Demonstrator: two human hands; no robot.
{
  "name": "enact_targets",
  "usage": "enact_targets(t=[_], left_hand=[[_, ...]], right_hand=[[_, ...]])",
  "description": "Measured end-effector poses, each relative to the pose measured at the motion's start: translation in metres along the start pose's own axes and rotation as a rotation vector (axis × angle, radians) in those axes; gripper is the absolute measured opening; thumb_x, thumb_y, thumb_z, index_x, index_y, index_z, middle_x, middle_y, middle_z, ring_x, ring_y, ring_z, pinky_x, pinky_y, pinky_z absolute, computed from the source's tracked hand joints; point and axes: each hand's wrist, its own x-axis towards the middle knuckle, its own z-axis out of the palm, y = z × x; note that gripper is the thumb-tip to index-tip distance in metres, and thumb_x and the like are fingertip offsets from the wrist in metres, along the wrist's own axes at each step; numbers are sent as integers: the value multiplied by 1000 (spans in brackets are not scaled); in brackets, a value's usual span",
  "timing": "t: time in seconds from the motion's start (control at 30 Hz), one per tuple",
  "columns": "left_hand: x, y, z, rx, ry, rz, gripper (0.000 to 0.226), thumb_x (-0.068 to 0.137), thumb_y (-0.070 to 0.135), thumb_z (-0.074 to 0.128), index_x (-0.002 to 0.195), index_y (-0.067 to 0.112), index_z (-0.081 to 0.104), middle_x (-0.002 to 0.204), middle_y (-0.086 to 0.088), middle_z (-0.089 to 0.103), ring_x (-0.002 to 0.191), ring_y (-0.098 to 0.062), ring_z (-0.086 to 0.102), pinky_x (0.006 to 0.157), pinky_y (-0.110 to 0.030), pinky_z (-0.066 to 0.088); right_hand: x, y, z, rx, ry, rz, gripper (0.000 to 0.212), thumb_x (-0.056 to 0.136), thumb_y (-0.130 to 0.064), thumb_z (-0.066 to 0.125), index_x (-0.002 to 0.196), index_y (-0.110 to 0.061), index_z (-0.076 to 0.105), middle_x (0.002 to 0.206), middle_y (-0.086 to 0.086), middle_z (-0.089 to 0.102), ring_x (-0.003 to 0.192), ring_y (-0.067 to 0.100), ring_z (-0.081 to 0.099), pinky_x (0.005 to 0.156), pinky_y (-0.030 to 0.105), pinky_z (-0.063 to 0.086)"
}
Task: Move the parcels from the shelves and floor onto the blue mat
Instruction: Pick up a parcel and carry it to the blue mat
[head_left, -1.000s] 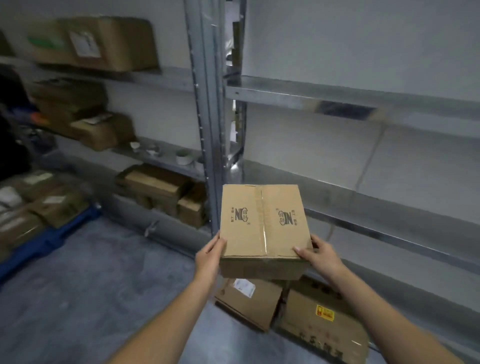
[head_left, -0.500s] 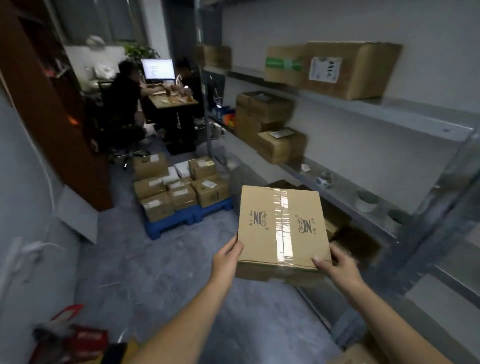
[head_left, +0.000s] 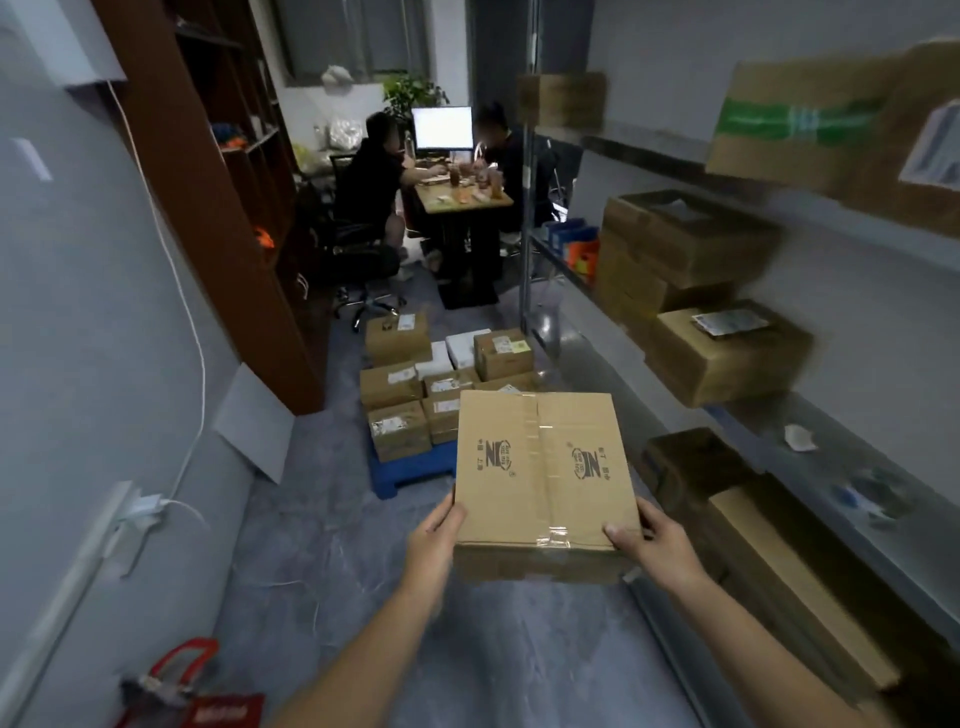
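The parcel (head_left: 540, 467) hangs in the lower centre of the frame, held in the air above the floor (head_left: 322, 571) between both hands. The left hand (head_left: 434, 540) grasps its near left corner with the thumb along the side edge. The right hand (head_left: 657, 543) grasps the near right corner with the thumb pressed on the top face. The fingers of both hands are tucked under the box and hidden, so how they lie cannot be told.

The parcel covers the near right part of the blue mat (head_left: 410, 475), which shows only as a blue edge just left of it, in mid-frame. The stacked parcels (head_left: 400, 431) on the mat are partly hidden too, and their white labels are too small to read. Along the right side the shelves (head_left: 831, 431) and their boxes (head_left: 727, 353) are smeared by blur, and the top right box is cut off by the frame edge. A red bag (head_left: 208, 696) at lower left is cut off at the bottom.

The parcel is plain brown cardboard. Clear tape runs down the middle seam of its top and folds over the near edge. A dark printed logo with a large N sits sideways on each side of the seam, and the small print beside it is unreadable. The near face is in shadow.
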Motion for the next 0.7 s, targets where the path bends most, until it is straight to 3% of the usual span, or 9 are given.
enact_targets(t=[0.17, 0.37, 0.47, 0.6, 0.7], left_hand=[[91, 40, 6, 11, 93, 8, 34, 90, 34, 62, 123, 37, 63, 109, 17, 69, 103, -7, 63, 84, -24, 49], [182, 58, 2, 6, 198, -31, 32, 90, 42, 60, 122, 41, 62, 103, 18, 65, 95, -3, 59, 71, -20, 44], [235, 64, 0, -12, 160, -49, 30, 90, 40, 60, 120, 42, 64, 107, 17, 69, 97, -3, 64, 72, -19, 46], [327, 90, -4, -50, 100, -50, 34, 92, 32, 57, 126, 34, 63, 115, 7, 68, 103, -12, 64, 80, -24, 51], [401, 120, -9, -63, 73, -37, 36, 92, 28, 58, 128, 29, 61, 115, 8, 66, 100, -7, 62, 72, -17, 46]], right_hand=[[122, -21, 21, 31, -113, -20, 46, 87, -17, 69, 130, -21, 53, 113, -5, 63, 90, -2, 57, 68, 13, 46], [229, -42, 57, -14, -170, 17, 49, 86, -12, 69, 132, -17, 53, 111, -1, 63, 93, 7, 58, 69, 17, 46], [285, -53, 74, -56, -181, 17, 47, 86, -10, 69, 130, -15, 54, 111, 0, 64, 91, 6, 58, 70, 18, 47], [361, -78, 100, -87, -169, -1, 47, 85, -9, 70, 129, -12, 54, 113, 3, 64, 100, 17, 59, 84, 28, 47], [422, -107, 121, -91, -152, -8, 45, 84, -9, 71, 127, -11, 56, 112, 3, 66, 97, 13, 62, 78, 20, 51]])
